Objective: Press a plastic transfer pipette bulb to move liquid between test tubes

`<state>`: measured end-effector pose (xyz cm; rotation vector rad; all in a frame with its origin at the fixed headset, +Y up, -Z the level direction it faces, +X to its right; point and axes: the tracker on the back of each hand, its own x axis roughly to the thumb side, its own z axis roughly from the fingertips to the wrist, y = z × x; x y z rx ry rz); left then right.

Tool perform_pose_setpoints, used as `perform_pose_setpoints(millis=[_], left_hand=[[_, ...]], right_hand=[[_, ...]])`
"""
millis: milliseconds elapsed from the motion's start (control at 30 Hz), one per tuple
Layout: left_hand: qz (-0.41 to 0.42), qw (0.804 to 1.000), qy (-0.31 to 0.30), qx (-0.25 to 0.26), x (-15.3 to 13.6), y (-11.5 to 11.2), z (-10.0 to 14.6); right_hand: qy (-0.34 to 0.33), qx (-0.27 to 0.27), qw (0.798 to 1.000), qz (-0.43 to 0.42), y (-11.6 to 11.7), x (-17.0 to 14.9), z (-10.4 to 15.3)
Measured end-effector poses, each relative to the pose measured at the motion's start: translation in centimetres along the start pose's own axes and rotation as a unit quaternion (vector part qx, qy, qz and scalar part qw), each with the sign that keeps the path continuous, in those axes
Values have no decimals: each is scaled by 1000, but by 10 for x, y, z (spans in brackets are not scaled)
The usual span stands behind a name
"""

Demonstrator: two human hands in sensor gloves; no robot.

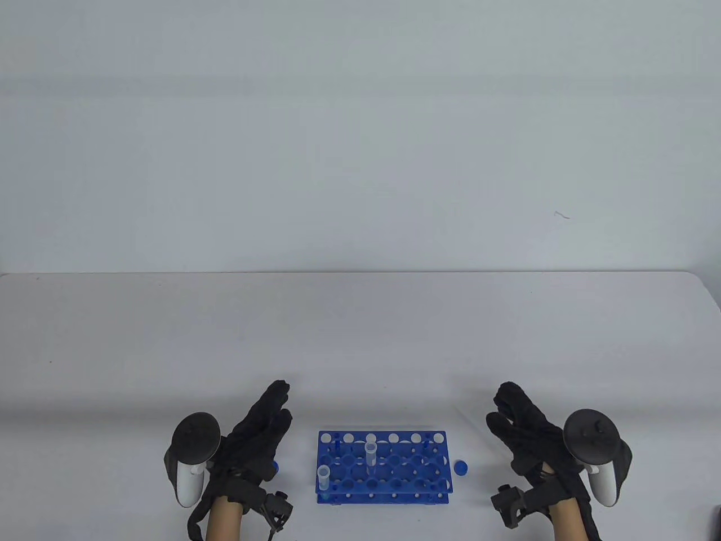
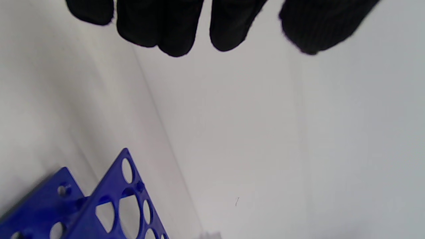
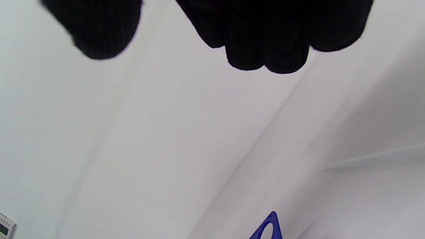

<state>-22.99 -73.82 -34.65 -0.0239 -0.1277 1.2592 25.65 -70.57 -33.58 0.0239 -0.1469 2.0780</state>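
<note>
The rack (image 1: pixel 383 466), blue with round holes, stands near the table's (image 1: pixel 360 338) front edge, about midway along it. Two clear tubes sit upright in it: one tube (image 1: pixel 370 455) in a middle hole, the other tube (image 1: pixel 323 477) at the rack's front left corner. A blue cap (image 1: pixel 461 467) lies on the table just beside the rack's right end. A thin clear pipette (image 3: pixel 375 156) lies flat on the table to the right of the rack, faint in the table view and plain only in the right wrist view.

The left hand (image 1: pixel 256 434) rests near the front edge, left of the rack and apart from it, fingers (image 2: pixel 172 30) extended and spread, holding nothing. The right hand (image 1: pixel 526 434) sits right of the rack, likewise apart from it, fingers (image 3: pixel 265 43) extended, holding nothing. A small blue item shows partly under the left hand; what it is cannot be told.
</note>
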Motion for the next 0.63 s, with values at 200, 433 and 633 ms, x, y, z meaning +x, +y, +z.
perform_pose_setpoints(millis=[200,433,633], left_hand=[[-1,1000,-4,-1,1,-1,0],[-1,1000,-3,-2,1,-1,-1],[-4,1000,-1,-2,0,-2,0]], right_hand=[[2,3,1000,-1,1,1,1],[3,2,1000,4,0,1,1],[6,3,1000,5,1,0,1]])
